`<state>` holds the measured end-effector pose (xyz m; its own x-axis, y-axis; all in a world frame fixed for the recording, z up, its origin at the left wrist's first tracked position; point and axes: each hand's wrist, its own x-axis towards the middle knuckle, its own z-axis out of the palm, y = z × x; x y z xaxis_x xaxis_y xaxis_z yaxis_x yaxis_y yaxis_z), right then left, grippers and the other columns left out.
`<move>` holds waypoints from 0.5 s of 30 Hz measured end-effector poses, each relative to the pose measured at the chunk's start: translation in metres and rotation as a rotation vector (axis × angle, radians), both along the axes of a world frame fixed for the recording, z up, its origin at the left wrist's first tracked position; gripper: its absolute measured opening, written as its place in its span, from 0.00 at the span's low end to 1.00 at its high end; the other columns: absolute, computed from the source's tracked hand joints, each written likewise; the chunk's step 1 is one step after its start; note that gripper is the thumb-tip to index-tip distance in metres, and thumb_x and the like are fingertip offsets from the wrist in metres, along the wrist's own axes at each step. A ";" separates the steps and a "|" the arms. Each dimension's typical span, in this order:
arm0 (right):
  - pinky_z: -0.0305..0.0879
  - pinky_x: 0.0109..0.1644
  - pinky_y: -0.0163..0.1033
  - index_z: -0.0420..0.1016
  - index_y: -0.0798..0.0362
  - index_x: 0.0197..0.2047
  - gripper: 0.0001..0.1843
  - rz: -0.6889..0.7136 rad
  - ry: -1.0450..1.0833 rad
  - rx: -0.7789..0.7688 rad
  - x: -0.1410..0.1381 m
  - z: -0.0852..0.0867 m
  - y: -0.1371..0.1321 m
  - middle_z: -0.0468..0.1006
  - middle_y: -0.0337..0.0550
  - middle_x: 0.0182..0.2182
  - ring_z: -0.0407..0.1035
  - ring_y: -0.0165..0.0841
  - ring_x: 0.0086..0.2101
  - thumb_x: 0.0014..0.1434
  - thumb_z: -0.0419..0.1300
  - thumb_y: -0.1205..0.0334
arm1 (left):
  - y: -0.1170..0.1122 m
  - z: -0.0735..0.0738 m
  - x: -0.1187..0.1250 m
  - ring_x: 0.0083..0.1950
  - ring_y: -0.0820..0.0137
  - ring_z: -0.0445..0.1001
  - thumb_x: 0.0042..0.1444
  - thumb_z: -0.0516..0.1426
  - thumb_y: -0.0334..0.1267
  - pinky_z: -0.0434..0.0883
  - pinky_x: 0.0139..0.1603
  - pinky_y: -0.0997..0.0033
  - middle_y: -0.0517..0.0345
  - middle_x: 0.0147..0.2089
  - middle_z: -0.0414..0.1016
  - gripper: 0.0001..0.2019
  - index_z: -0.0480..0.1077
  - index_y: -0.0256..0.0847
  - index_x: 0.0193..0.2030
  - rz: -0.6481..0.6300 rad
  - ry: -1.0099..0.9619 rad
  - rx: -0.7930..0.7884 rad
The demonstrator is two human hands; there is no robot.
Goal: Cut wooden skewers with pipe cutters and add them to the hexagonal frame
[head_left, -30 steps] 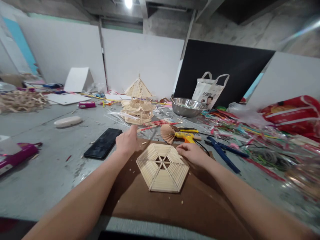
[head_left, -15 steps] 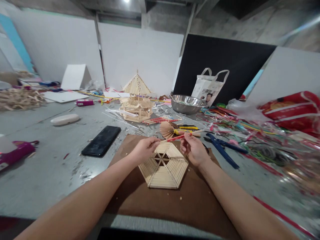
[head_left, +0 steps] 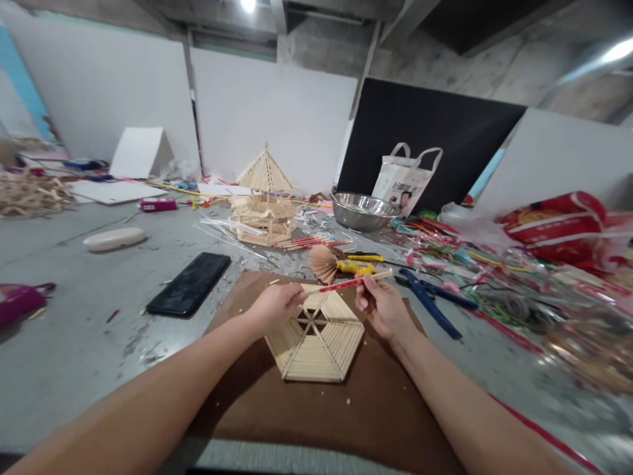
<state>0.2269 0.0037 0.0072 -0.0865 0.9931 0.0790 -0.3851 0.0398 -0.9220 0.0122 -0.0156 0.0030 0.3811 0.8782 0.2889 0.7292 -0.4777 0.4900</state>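
A hexagonal panel of wooden sticks point(head_left: 316, 336) lies on a brown cardboard sheet point(head_left: 316, 402). Above its far edge both my hands hold one thin stick in a red wrapper point(head_left: 341, 284). My left hand point(head_left: 274, 307) pinches the stick's left end, fingers closed. My right hand point(head_left: 383, 307) pinches it near the right end, fingers closed too. The stick runs slightly upward to the right.
A black phone point(head_left: 188, 284) lies left of the cardboard. Behind it are a wooden stick pavilion model point(head_left: 262, 198), a paper fan point(head_left: 324, 260) with a yellow glue gun point(head_left: 353, 267), a steel bowl point(head_left: 361, 210), blue pliers point(head_left: 428, 300) and a heap of coloured wrappers point(head_left: 494, 264) at right.
My left hand came back from reaching toward the sticks beyond the cardboard. Both hands now hold a red-wrapped stick over the hexagon, slightly lower than half a second ago.
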 end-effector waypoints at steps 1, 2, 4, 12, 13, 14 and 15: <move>0.51 0.16 0.28 0.70 0.55 0.28 0.12 0.004 0.001 0.001 -0.001 0.000 -0.001 0.67 0.32 0.17 0.56 0.20 0.14 0.41 0.62 0.57 | 0.000 0.000 0.000 0.26 0.74 0.62 0.55 0.41 0.41 0.56 0.26 0.77 0.59 0.23 0.66 0.16 0.62 0.38 0.23 -0.005 -0.001 0.005; 0.51 0.16 0.28 0.70 0.55 0.28 0.12 0.004 0.003 0.003 -0.002 0.000 -0.002 0.67 0.32 0.17 0.56 0.20 0.14 0.41 0.62 0.57 | 0.000 0.000 0.001 0.25 0.74 0.62 0.55 0.41 0.41 0.56 0.26 0.77 0.59 0.23 0.66 0.16 0.62 0.38 0.23 -0.007 -0.004 0.011; 0.52 0.16 0.28 0.71 0.55 0.28 0.11 0.004 0.002 0.004 -0.003 0.001 -0.004 0.68 0.33 0.17 0.57 0.20 0.14 0.41 0.62 0.57 | -0.001 0.000 0.001 0.25 0.74 0.62 0.55 0.41 0.41 0.56 0.26 0.77 0.59 0.22 0.65 0.16 0.62 0.38 0.23 -0.006 -0.013 0.013; 0.53 0.16 0.26 0.72 0.55 0.27 0.10 0.011 0.007 -0.004 -0.004 0.000 -0.005 0.70 0.33 0.17 0.58 0.19 0.14 0.41 0.62 0.58 | -0.002 0.001 0.002 0.25 0.75 0.61 0.55 0.41 0.42 0.54 0.25 0.77 0.60 0.22 0.64 0.16 0.61 0.38 0.23 -0.011 -0.008 0.029; 0.53 0.16 0.26 0.72 0.55 0.26 0.10 0.014 -0.004 -0.005 -0.006 -0.001 -0.006 0.70 0.34 0.17 0.58 0.19 0.14 0.41 0.62 0.58 | -0.002 0.001 0.003 0.24 0.75 0.61 0.55 0.41 0.42 0.54 0.25 0.77 0.60 0.21 0.63 0.16 0.60 0.38 0.23 -0.010 0.001 0.033; 0.52 0.15 0.26 0.72 0.55 0.26 0.10 0.022 -0.021 -0.007 -0.007 -0.001 -0.006 0.70 0.34 0.16 0.58 0.19 0.13 0.41 0.62 0.58 | -0.003 0.001 0.004 0.24 0.75 0.60 0.55 0.41 0.42 0.54 0.25 0.77 0.60 0.21 0.63 0.16 0.60 0.38 0.22 -0.011 0.011 0.035; 0.51 0.15 0.26 0.72 0.56 0.25 0.10 0.036 -0.043 -0.007 -0.009 -0.003 -0.007 0.70 0.34 0.16 0.57 0.19 0.13 0.41 0.63 0.58 | -0.004 0.002 0.005 0.23 0.75 0.59 0.55 0.41 0.42 0.53 0.24 0.78 0.61 0.20 0.62 0.16 0.59 0.38 0.22 -0.013 0.022 0.034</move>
<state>0.2177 -0.0038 0.0047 -0.1258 0.9898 0.0674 -0.3467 0.0198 -0.9378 0.0176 -0.0200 0.0049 0.3991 0.8630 0.3098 0.7332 -0.5032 0.4574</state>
